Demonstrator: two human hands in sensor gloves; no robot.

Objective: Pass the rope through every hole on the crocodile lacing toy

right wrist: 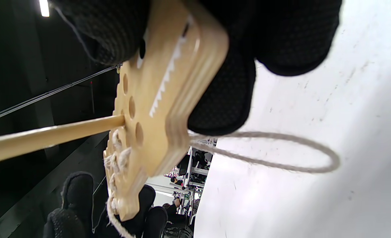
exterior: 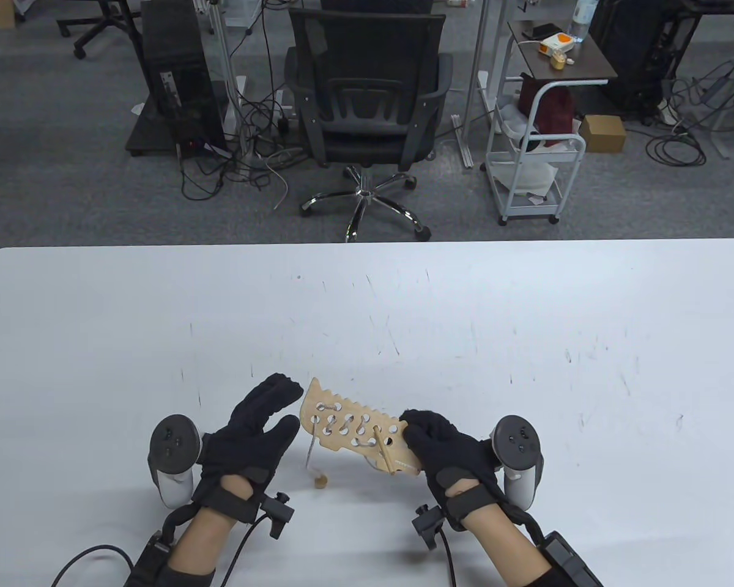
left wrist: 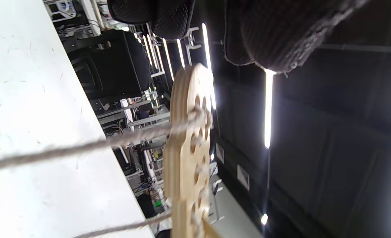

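In the table view, the right hand (exterior: 446,455) grips the crocodile toy (exterior: 355,431) at its right end and holds it above the white table (exterior: 526,342), near the bottom edge of the view. The toy is a flat wooden board with two rows of holes and a toothed upper edge. A wooden needle (exterior: 381,450) sticks out of a hole close to the right hand. The rope (exterior: 311,449) hangs down from the left part of the toy to a small wooden bead (exterior: 320,482) that lies on the table. The left hand (exterior: 254,431) is just beside the left end of the toy, with the fingers spread and holding nothing.

In the left wrist view, the toy (left wrist: 187,148) is seen edge-on, and the rope (left wrist: 83,148) runs from one hole across to the left. The gloved fingers (left wrist: 271,33) hang above the toy and do not touch it.

In the right wrist view, the fingers (right wrist: 225,99) clamp the end of the toy (right wrist: 156,109) with the printed white teeth. The needle (right wrist: 50,137) stands in a hole, and the rope (right wrist: 281,155) makes a loop under the board, over the table (right wrist: 314,205). The rope is already laced through several holes further along the board.
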